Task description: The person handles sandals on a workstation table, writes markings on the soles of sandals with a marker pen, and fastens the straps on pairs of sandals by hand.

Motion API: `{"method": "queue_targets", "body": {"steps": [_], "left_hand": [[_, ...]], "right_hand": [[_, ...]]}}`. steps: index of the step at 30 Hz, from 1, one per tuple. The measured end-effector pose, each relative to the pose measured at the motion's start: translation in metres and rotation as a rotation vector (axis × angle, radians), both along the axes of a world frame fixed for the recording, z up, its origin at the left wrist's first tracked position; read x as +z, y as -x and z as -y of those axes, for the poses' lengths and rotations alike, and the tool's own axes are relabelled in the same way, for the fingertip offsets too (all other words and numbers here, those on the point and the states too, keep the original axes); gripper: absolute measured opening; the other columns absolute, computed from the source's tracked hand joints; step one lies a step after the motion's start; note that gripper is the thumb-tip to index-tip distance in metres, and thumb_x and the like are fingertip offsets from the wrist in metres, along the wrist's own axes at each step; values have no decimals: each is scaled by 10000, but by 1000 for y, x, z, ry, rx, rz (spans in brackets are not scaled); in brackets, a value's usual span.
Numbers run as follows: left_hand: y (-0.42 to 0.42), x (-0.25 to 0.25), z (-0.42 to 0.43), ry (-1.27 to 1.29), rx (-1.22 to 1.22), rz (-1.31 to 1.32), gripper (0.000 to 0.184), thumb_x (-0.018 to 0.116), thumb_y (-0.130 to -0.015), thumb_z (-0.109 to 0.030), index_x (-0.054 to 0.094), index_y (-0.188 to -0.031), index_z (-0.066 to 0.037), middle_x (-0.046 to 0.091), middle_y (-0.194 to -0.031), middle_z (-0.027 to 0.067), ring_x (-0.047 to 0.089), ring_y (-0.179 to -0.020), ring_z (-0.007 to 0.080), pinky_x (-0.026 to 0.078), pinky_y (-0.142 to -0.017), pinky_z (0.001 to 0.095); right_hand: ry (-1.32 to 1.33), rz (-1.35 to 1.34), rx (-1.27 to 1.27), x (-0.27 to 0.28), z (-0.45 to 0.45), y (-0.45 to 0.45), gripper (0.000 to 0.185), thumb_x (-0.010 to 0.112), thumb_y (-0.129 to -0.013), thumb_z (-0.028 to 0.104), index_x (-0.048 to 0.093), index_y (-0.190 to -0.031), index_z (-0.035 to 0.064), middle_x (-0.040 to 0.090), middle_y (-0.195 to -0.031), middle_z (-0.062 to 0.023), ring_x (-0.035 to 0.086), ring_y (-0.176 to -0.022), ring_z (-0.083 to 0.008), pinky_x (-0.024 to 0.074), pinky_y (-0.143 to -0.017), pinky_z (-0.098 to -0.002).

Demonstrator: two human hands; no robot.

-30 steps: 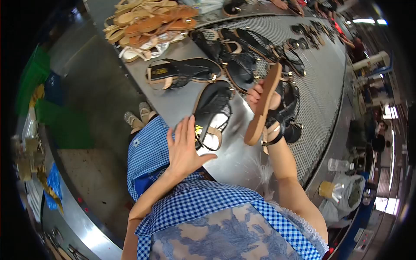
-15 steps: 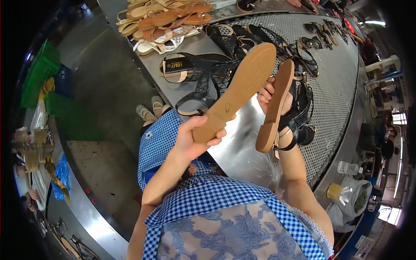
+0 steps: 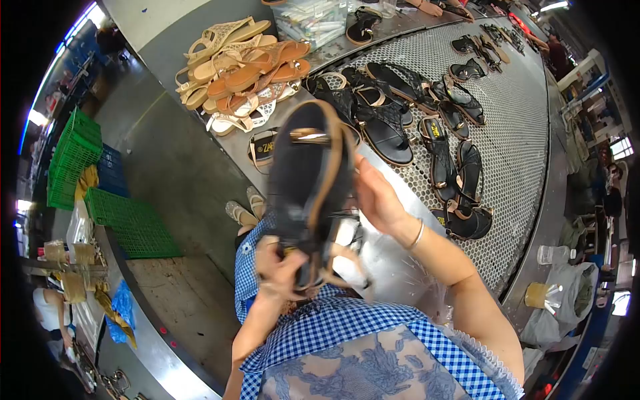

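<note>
Upright in front of me is a black sandal (image 3: 293, 173) with a gold toe trim and a tan edge, blurred by motion. A second sandal seems to overlap behind it, though the blur hides how the two lie. My left hand (image 3: 280, 270) is closed around the heel and strap end. Beside the sandal's right edge is my right hand (image 3: 380, 200), fingers stretched out, their tips partly hidden at the edge. Behind it, a black sandal with a gold-lettered insole (image 3: 262, 148) lies on the metal table.
Black sandals (image 3: 390, 140) lie scattered on the perforated metal surface (image 3: 513, 133) ahead and to the right. Tan and white sandals (image 3: 247, 73) are piled at the far left, by a clear bin of tubes (image 3: 310, 23). Green crates (image 3: 133, 223) stand left. A plastic bottle (image 3: 555, 255) lies right.
The sandals turned from soles toward me to the insole side and came together at my left hand. My right hand moved left and its fingers straightened. My view shifted slightly.
</note>
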State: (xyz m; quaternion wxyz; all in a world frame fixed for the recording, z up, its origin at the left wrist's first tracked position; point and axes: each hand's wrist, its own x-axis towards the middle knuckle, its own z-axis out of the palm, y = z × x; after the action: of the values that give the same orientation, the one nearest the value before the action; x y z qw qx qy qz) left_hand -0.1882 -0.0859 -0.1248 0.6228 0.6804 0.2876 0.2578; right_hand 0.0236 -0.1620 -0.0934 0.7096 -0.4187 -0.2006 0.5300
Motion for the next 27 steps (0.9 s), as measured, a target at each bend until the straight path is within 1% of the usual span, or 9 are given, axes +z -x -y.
{"method": "queue_targets", "body": {"steps": [5, 8, 9, 11, 13, 15, 18, 20, 27], "left_hand": [[89, 15, -30, 28, 582, 325, 349, 574, -781, -213, 484, -1095, -89, 559, -1009, 42, 547, -807, 193, 480, -652, 292], [160, 50, -68, 230, 705, 703, 522, 599, -807, -364, 436, -1254, -148, 557, -1104, 38, 567, -889, 185, 513, -654, 290], [192, 57, -83, 115, 1053, 863, 560, 600, -809, -304, 394, -1288, -98, 465, -1251, 106, 486, -1089, 271, 430, -914, 377], [261, 89, -91, -261, 458, 1247, 585, 578, -796, -238, 364, -1280, 10, 317, -1343, 232, 308, -1244, 362, 137, -1082, 456], [233, 129, -76, -737, 1511, 1370, 538, 471, -848, -304, 352, -1265, 15, 305, -1340, 238, 347, -1213, 373, 354, -984, 431], [194, 133, -76, -1023, 1689, 1013, 395, 453, -866, -260, 450, -1139, 26, 473, -1179, 203, 500, -1045, 341, 443, -880, 410], [117, 83, -86, -1187, 1260, 7, 191, 532, -834, -162, 602, -899, 3, 596, -956, 112, 572, -848, 233, 471, -745, 323], [35, 71, -73, -632, 979, 65, 157, 603, -753, -17, 627, -907, -2, 612, -954, 79, 553, -894, 162, 429, -791, 280], [-94, -13, -91, -1359, 197, -309, 243, 659, -706, -202, 630, -892, -48, 592, -987, 95, 536, -959, 276, 427, -841, 366]], "right_hand": [[284, 1628, -681, -28, -52, -103, 504, 657, -718, 300, 488, -1148, 96, 568, -1002, -105, 504, -973, -262, 404, -776, -418], [661, 1651, -572, -45, -78, -132, 645, 642, -684, 479, 481, -1179, 99, 499, -1181, -121, 347, -1190, -317, 280, -890, -579], [651, 1651, -567, -43, -87, -136, 645, 642, -684, 479, 481, -1179, 99, 499, -1181, -121, 347, -1190, -317, 280, -890, -579], [911, 1643, -247, -45, -102, -139, 675, 646, -671, 498, 484, -1189, 97, 462, -1241, -127, 307, -1227, -348, 264, -897, -600], [928, 1663, -222, -48, -106, -144, 598, 643, -685, 455, 509, -1151, 104, 509, -1173, -129, 328, -1213, -360, 269, -885, -597], [963, 1724, -190, -49, -104, -152, 446, 637, -713, 367, 560, -1076, 120, 603, -1036, -132, 372, -1184, -384, 279, -860, -591], [797, 1963, -295, -61, -82, -171, 272, 644, -691, 227, 566, -939, 147, 611, -943, -83, 512, -1017, -258, 316, -805, -524], [777, 2183, -353, -65, -55, -196, 276, 656, -663, 206, 556, -917, 165, 581, -1005, -56, 523, -976, -223, 319, -805, -504], [833, 2079, -806, -41, 54, -275, 236, 633, -648, 129, 627, -882, 155, 542, -1105, -9, 474, -1066, -220, 326, -866, -486]]}}
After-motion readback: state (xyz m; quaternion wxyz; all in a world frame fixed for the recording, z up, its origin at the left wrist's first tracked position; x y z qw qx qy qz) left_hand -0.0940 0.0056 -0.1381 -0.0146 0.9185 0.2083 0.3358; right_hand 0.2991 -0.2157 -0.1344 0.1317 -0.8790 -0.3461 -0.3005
